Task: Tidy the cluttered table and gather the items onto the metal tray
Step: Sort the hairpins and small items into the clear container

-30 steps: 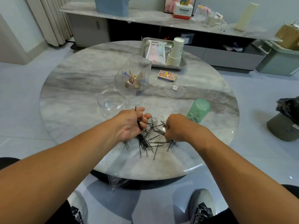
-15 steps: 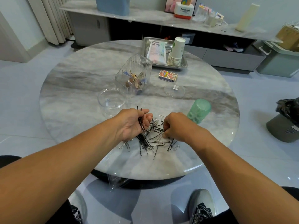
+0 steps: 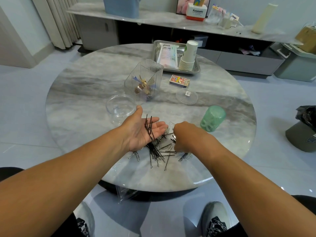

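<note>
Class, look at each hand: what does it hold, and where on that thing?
The left hand lies palm up with black hairpins resting across its fingers. The right hand pinches one hairpin by its end.

The round table point(image 3: 82, 93) is veined in grey and white marble. Black hairpins point(image 3: 154, 153) are scattered on it, mixed with silver paper clips point(image 3: 136, 155). A pale green tint is seen on the translucent cup point(image 3: 212, 118). The ribbed box point(image 3: 143, 79) is clear, with blue and gold pieces showing through. The small flat box point(image 3: 179, 81) is printed in red, yellow and blue. The stacked paper cups point(image 3: 188, 57) are white with green marks. The metal tray point(image 3: 196, 70) is silver; the packet point(image 3: 166, 55) in it is white with pink and green.
</note>
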